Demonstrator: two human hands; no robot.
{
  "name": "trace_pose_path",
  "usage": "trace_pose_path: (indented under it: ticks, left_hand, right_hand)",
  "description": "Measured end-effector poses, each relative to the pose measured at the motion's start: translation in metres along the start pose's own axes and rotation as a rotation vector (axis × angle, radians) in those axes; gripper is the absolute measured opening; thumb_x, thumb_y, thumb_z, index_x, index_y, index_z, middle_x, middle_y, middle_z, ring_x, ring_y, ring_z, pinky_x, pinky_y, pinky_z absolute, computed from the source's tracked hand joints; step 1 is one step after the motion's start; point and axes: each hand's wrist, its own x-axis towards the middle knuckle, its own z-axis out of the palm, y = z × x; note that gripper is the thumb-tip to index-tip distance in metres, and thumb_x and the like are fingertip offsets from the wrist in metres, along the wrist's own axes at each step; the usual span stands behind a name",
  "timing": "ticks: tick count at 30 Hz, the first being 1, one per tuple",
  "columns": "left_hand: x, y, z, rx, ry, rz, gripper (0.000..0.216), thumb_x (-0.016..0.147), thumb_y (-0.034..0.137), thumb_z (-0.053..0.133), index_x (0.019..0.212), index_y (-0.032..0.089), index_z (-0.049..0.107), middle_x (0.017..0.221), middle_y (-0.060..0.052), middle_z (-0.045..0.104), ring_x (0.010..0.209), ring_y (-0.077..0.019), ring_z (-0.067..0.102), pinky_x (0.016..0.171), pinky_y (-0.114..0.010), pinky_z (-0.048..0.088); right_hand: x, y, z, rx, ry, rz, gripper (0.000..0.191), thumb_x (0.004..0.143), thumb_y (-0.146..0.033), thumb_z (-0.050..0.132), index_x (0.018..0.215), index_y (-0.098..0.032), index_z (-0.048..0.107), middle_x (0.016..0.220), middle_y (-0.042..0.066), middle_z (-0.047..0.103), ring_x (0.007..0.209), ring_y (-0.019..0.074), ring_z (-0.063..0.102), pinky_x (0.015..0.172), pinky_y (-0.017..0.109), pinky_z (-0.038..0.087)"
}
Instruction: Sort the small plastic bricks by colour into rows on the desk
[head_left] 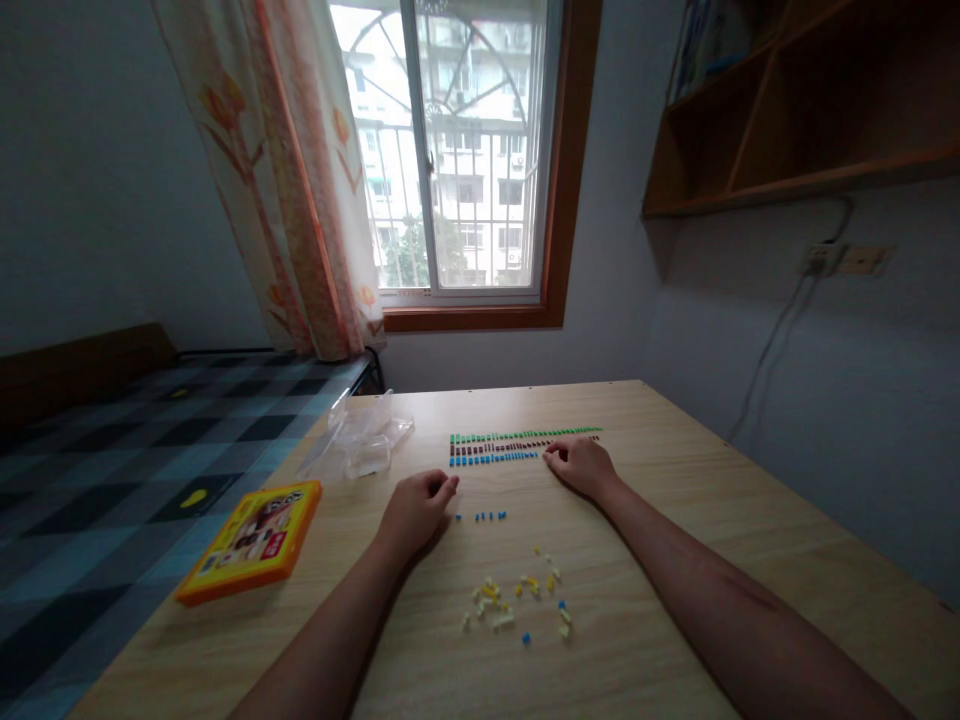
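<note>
Three neat rows of tiny bricks lie on the wooden table (675,560): a green row (525,435), a brown row (495,448) and a blue row (491,459). My right hand (579,464) rests at the right end of the blue row, fingers curled and pinched there; what they hold is too small to see. Just left of the rows, my left hand (415,508) lies on the table in a loose fist. A few blue bricks (484,516) lie loose beside it. Nearer me is a scatter of yellow and blue bricks (517,595).
A yellow-orange box (251,542) lies near the table's left edge. Clear plastic bags (360,445) lie behind it. A bed with a checked cover (112,470) stands to the left. Window, curtain and wall shelf are at the back.
</note>
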Motion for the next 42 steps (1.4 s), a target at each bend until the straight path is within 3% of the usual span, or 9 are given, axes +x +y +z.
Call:
trace_pose_path:
  ticks: [10,20,42]
  left_hand:
    - [0.000,-0.001,0.000,-0.019,0.025,0.003,0.042,0.086,0.048,0.045,0.066,0.018,0.066,0.061,-0.002,0.065,0.062,-0.0173,0.057,0.062,-0.027,0.036]
    - [-0.008,0.002,-0.004,-0.058,-0.121,0.063,0.041,0.085,0.048,0.046,0.065,0.018,0.064,0.059,-0.001,0.062,0.059,-0.0163,0.054,0.058,-0.027,0.034]
    - [-0.012,0.007,-0.008,-0.055,-0.097,0.051,0.039,0.085,0.044,0.047,0.064,0.017,0.064,0.059,-0.002,0.063,0.060,-0.0164,0.055,0.060,-0.027,0.035]
  right_hand:
    - [0.007,0.004,0.002,0.028,-0.034,-0.032,0.024,0.084,-0.039,0.059,0.095,-0.029,0.078,0.095,0.001,0.077,0.087,0.0192,0.068,0.072,0.026,0.047]
    - [0.013,0.009,0.004,0.038,-0.062,-0.043,0.026,0.086,-0.042,0.058,0.098,-0.031,0.078,0.096,-0.001,0.077,0.088,0.0184,0.069,0.074,0.027,0.048]
    - [0.011,0.009,0.003,0.061,-0.059,-0.049,0.024,0.087,-0.041,0.060,0.097,-0.030,0.078,0.100,0.000,0.077,0.091,0.0189,0.069,0.077,0.028,0.048]
